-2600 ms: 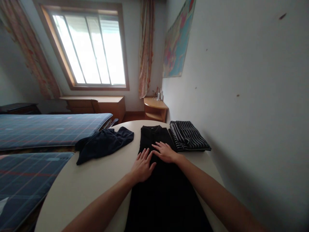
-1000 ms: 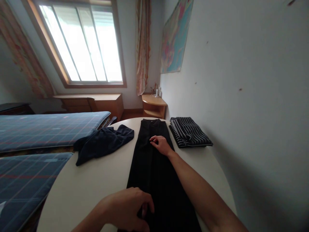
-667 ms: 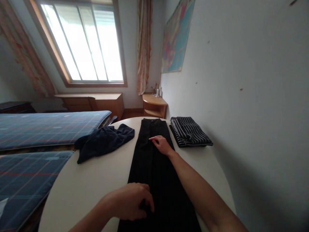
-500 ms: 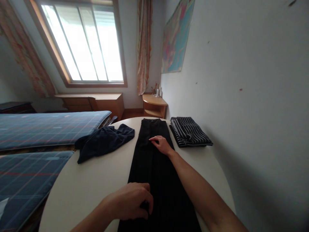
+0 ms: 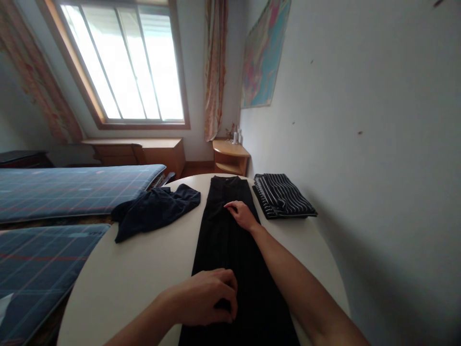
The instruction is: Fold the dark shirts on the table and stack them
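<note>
Black trousers (image 5: 212, 240) lie lengthwise on a round white table (image 5: 137, 278), their waistband at the far edge. My left hand (image 5: 212, 295) is over the near part of the trousers, thumb and fingertips brought together on the black cloth. Farther up, my right hand (image 5: 242, 215) rests on the upper part of the trousers with its fingers pinched together at the cloth. How much fabric each hand has hold of is hard to see against the black.
A crumpled dark navy garment (image 5: 154, 209) lies at the table's left edge. Folded black-and-white striped clothing (image 5: 284, 194) sits at the right, near the wall. Plaid mattresses (image 5: 72, 190) are on the left; a small corner shelf (image 5: 230, 149) stands beyond the table.
My left hand has moved slightly to the right over the trousers, and the cloth's near left edge has shifted right a little. My right hand has barely moved.
</note>
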The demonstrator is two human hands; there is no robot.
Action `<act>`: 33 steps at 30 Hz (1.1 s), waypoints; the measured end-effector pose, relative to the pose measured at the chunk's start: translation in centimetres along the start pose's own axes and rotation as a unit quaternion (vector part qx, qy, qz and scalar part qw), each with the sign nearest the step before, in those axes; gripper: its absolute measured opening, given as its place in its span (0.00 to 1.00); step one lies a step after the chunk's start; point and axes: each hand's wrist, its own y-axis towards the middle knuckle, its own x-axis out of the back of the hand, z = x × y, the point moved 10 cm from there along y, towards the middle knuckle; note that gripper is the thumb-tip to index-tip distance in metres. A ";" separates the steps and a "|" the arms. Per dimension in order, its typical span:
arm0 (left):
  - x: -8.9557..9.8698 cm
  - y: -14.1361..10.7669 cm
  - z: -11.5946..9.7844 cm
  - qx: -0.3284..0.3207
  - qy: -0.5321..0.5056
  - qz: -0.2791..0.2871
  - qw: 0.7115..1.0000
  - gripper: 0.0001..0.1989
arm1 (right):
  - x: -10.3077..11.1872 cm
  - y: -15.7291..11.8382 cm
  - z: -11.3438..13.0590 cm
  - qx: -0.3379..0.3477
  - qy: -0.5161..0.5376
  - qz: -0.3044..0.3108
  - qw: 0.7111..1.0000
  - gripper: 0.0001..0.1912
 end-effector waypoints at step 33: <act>-2.0 0.7 1.7 0.055 0.089 0.041 0.994 0.54 | -0.6 -0.3 -0.4 -0.056 -0.112 0.044 0.991 0.19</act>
